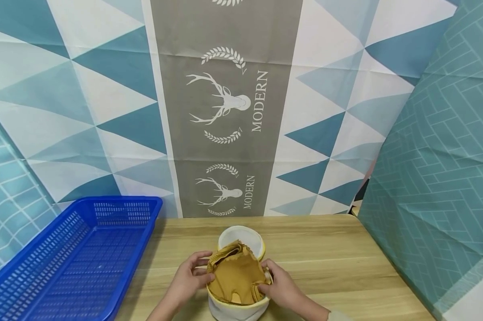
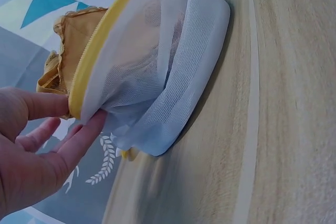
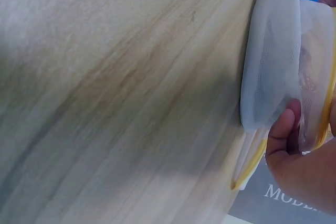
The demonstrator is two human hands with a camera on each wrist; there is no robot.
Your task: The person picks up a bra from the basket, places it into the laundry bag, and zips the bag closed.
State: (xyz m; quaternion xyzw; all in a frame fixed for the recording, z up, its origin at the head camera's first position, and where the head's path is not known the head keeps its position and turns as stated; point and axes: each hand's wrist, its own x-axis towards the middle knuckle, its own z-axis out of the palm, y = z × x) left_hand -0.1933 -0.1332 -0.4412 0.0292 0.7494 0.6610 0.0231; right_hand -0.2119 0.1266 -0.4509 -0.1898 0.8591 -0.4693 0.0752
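A white mesh laundry bag (image 1: 239, 310) with a yellow zipper rim stands on the table, unzipped, its round lid (image 1: 241, 236) folded back on the far side. Inside lies a mustard-yellow garment (image 1: 235, 274) with lacy, ruffled edges, part of it rising above the rim in the left wrist view. My left hand (image 1: 193, 275) pinches the rim on the left, thumb and fingers on either side of the zipper band. On the right, my right hand (image 1: 280, 285) grips the rim, its thumb over the garment's edge and its fingers outside against the mesh (image 3: 273, 61).
A blue plastic basket (image 1: 122, 276) with perforated sides stands to the left on the wood-grain table (image 1: 325, 267). Patterned cloth (image 1: 225, 26) hangs behind the table, and a teal sheet (image 1: 438, 178) hangs along its right edge.
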